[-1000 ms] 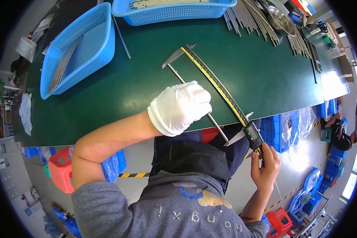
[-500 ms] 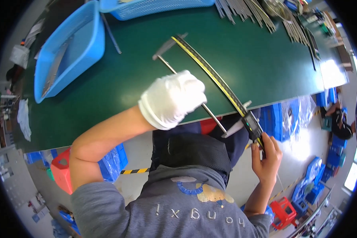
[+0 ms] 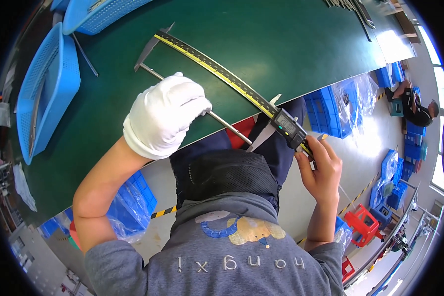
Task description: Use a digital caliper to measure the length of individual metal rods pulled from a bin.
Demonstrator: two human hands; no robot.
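- Left hand (image 3: 165, 113), white-gloved, left of centre in the frame, closed around a thin metal rod (image 3: 229, 127).
- Right hand (image 3: 322, 170), bare, right of centre, thumb and fingers pinching the display end of a long digital caliper (image 3: 222, 72).
- The rod slants across mid-frame beside the caliper's beam, its ends at the two jaws.
- Green worktop (image 3: 301, 54) beneath; blue perforated basket (image 3: 59, 84) at upper left.
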